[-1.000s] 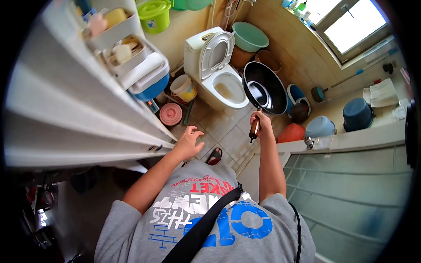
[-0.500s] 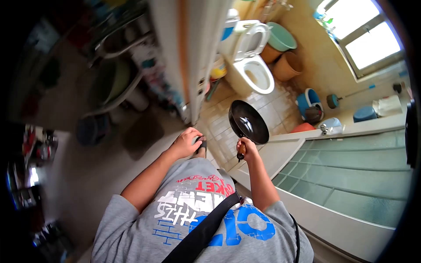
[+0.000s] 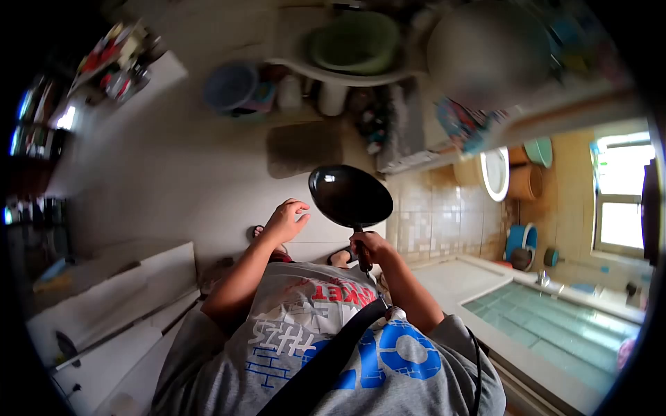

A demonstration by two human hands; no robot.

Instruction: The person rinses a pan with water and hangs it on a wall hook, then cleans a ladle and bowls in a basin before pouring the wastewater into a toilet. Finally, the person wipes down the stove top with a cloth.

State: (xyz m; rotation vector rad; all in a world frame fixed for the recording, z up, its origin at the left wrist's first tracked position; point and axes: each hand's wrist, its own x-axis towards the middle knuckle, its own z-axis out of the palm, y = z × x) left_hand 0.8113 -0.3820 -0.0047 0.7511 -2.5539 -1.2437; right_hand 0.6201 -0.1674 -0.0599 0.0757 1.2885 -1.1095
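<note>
2 bare hands reach out in front of a grey shirt [image 3: 291, 374] crossed by a black strap [image 3: 329, 353]. The right hand [image 3: 369, 246] holds a pan [image 3: 350, 197] by its dark handle [image 3: 365, 265], the fist closed around the grip. The pan is in front of the body, above the pale floor [image 3: 187, 187], its dark inside showing and a bright reflection near the upper rim. The left hand [image 3: 286, 220] hangs just beside the pan, apart from it, fingers half bent and the thumb set off from them by a moderate gap.

Below the hands, 2 feet in dark sandals show at the shirt's edge. Beyond the pan a brown mat [image 3: 305, 147] lies on the floor. Past it are a blue basin [image 3: 230, 86] and a green basin [image 3: 357, 43], the green 1 set in a wider pale basin.

On the right side, a doorway shows a toilet [image 3: 494, 173], 2 brown buckets [image 3: 525, 182], a blue bucket [image 3: 520, 241] and a bright window [image 3: 626, 191]. Nearer the right arm is a white-framed glass panel [image 3: 548, 329]. Several things along the top are too blurred to tell.
</note>
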